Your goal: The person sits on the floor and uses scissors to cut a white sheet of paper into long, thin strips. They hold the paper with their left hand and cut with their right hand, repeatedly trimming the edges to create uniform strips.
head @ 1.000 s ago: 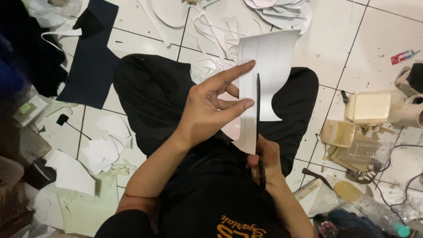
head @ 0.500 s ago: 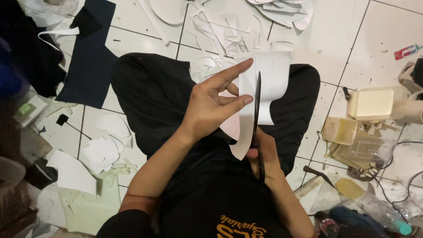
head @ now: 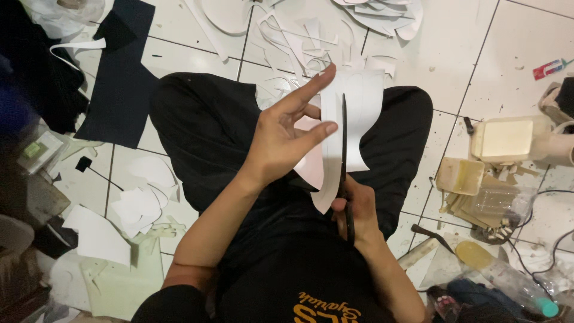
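My left hand (head: 286,134) holds a curved white sheet piece (head: 361,104) upright above my lap, thumb and fingers pinching its left edge. My right hand (head: 354,209) grips black scissors (head: 344,149) whose long blade runs up through the middle of the sheet. A narrower white strip of the same sheet hangs down left of the blade. I sit cross-legged in black trousers (head: 197,125) on a white tiled floor.
White offcuts (head: 299,33) litter the floor ahead and at left (head: 140,200). A dark sheet (head: 116,78) lies at upper left. At right stand a cream container (head: 505,139), a small tray (head: 459,175), a plastic bottle (head: 508,278) and a small tube (head: 549,69).
The scissors have travelled further up the white sheet, and the sheet and both hands have shifted slightly upward in view.
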